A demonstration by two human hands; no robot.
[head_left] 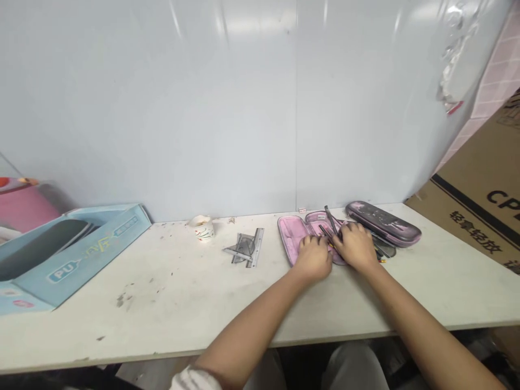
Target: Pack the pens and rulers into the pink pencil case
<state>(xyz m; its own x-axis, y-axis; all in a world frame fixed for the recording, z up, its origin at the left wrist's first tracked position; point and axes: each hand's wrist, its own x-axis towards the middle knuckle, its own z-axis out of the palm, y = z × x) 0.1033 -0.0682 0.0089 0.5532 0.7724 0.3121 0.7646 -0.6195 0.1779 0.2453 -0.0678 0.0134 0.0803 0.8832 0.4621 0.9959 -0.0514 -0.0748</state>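
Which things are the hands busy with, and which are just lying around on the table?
Busy with:
left hand, right hand, open pink pencil case, dark pens

Just lying around:
closed pencil case, rulers, paper cup, blue box

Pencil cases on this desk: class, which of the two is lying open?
The pale pink one, under the left hand and right hand, is spread flat in two halves. The darker mauve case behind it is closed.
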